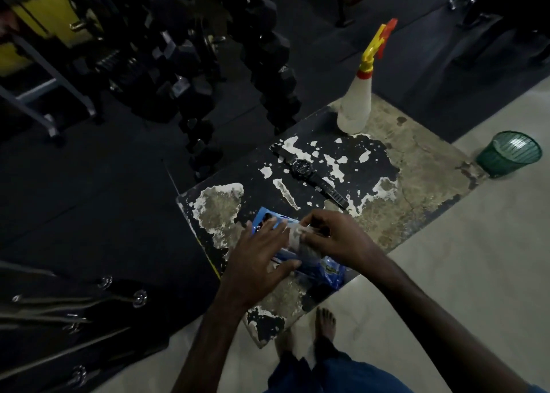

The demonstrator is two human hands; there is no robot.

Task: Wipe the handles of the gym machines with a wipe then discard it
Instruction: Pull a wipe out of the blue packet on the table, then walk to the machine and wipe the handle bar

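A blue pack of wipes [329, 269] lies on a worn, peeling table top [416, 166] just in front of me. My left hand [259, 261] presses flat on the pack with straight fingers. My right hand [333, 237] pinches a pale wipe [296, 236] at the pack's opening. A green mesh waste bin [509, 154] stands on the pale floor to the right of the table. Dark gym machines with yellow panels [56, 17] stand at the far left.
A white spray bottle [355, 103] with a yellow and red trigger stands at the table's far corner. A black wristwatch [303, 169] lies mid-table. Racked dumbbells [268, 65] stand behind the table. Metal bars [74, 303] lie at lower left. My bare foot [324, 324] is beside the table edge.
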